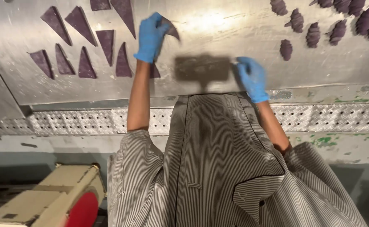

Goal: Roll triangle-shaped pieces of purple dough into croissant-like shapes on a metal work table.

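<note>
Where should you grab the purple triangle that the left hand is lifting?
Probably near its wide end, where the left hand already pinches the purple dough triangle, coming from above. It looks thin and floppy: the narrow tip curls downward, so it seems too limp to hold.

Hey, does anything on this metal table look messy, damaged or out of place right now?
Nothing stands out. Flat purple dough triangles lie left, rolled pieces right. The left hand lifts one triangle; the right hand holds a motion-blurred flat scraper.

Rolled purple dough pieces upper right — beige machine below.
</note>
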